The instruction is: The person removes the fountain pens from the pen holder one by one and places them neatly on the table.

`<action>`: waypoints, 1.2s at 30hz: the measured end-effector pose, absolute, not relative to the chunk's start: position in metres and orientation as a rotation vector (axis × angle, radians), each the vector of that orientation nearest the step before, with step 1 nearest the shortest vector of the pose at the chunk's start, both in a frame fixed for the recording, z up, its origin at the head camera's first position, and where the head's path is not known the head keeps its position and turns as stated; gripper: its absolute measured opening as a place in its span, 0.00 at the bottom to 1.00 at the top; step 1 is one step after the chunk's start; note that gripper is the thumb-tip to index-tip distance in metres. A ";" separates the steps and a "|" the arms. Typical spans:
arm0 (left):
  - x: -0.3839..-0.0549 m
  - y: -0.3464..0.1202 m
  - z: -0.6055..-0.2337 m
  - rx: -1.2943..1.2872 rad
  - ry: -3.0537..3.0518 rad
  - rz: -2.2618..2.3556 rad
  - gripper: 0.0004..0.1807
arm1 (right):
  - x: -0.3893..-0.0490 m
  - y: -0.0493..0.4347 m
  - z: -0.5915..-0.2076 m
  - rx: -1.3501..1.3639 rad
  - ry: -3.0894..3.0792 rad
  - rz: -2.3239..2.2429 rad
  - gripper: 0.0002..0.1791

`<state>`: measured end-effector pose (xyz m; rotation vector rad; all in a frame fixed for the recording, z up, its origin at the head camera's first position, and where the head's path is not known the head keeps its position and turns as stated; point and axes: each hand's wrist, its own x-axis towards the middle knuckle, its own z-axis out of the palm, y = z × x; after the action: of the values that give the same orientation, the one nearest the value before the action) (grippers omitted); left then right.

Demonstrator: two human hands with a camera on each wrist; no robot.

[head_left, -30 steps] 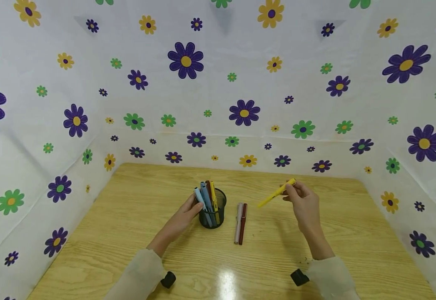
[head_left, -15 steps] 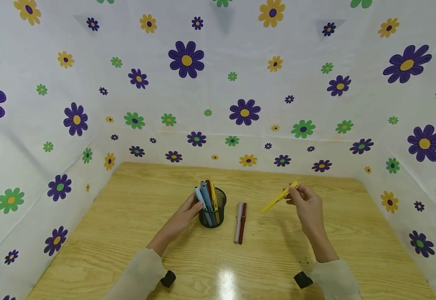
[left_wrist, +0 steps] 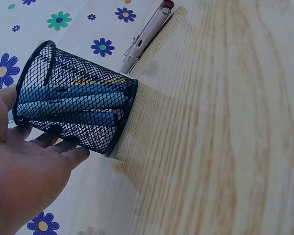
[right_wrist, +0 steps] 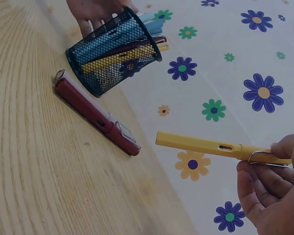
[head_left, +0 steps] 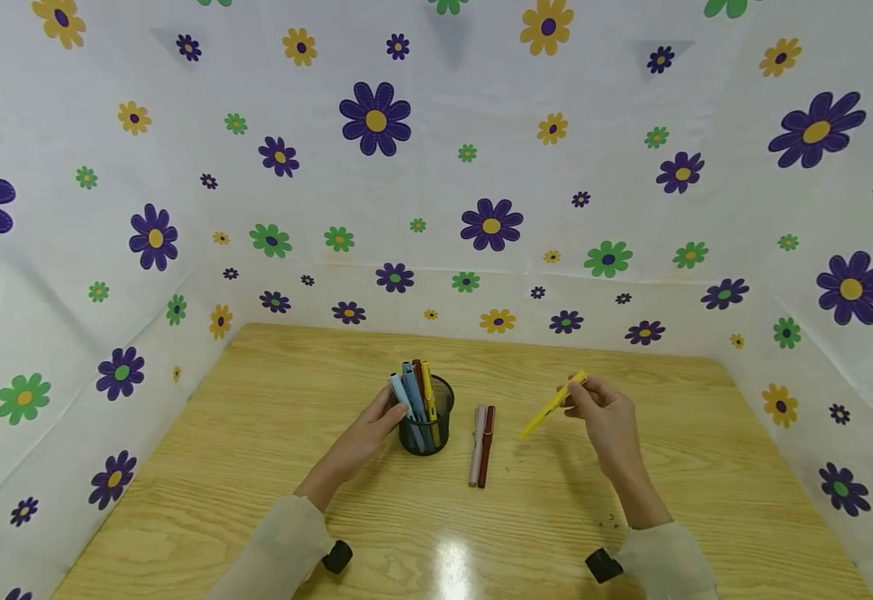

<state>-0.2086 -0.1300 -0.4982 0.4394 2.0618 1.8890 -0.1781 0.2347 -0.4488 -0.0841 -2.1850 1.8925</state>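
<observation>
My left hand (head_left: 367, 435) grips a black mesh pen cup (head_left: 444, 398) from its left side, with the thumb at the rim and the fingers along the wall. Several pens stand in the cup: a light blue pen (head_left: 398, 388), a darker blue one, a dark red one and a yellow one. Over the table to the right, my right hand (head_left: 612, 423) pinches another yellow pen (right_wrist: 196, 143) near its clip end, its other end slanting down to the left. Between the hands, a pale pinkish pen (head_left: 476, 454) and a dark red pen (head_left: 487, 450) lie side by side.
The wooden table (head_left: 256, 408) is bordered by a white flower-patterned cloth (head_left: 436, 183) at the back and both sides. Small dark specks (head_left: 609, 520) lie near my right wrist. A black wrist device (head_left: 603, 565) sits at each sleeve.
The yellow pen in my right hand tilts more steeply, its free end lower than before. That hand shifted slightly right, then back left. My left hand and the cup stay put.
</observation>
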 end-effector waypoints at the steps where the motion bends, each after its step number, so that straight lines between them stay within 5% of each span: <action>1: -0.208 -0.130 -0.498 0.434 2.065 1.886 0.43 | -0.178 0.234 -0.450 -0.082 -2.190 1.893 0.19; 36: -0.208 -0.130 -0.498 0.422 2.058 1.889 0.43 | -0.180 0.226 -0.468 -0.092 -2.411 1.949 0.21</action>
<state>-0.2080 -0.1297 -0.4976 0.4217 2.0581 1.8894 -0.1795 0.2258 -0.4682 -0.0920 -2.4114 1.9486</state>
